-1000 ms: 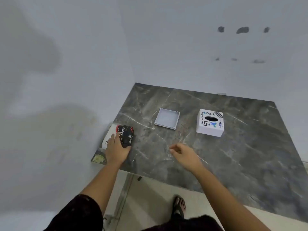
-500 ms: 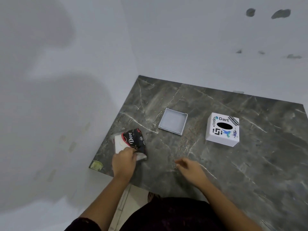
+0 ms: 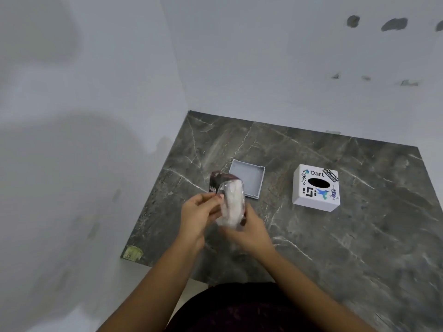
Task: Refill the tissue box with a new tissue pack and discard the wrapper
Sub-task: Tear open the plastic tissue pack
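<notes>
Both hands hold the tissue pack [image 3: 232, 202] above the dark marble table [image 3: 335, 236]. The pack is white tissue in a clear wrapper with a dark printed end at the top. My left hand [image 3: 199, 214] grips its left side near the dark end; my right hand [image 3: 249, 230] grips its lower right. The white tissue box [image 3: 316, 188], with stickers and a dark oval slot on top, stands to the right. Its grey square lid or base [image 3: 249, 179] lies open-side up just behind the pack.
White walls meet at the table's far left corner. A small yellowish sticker [image 3: 131, 253] marks the table's near left corner. The table's near edge runs just in front of my body.
My left hand lifted the tissue pack from the table's left edge and carried it right to the middle. My right hand came up and took hold of it too.
</notes>
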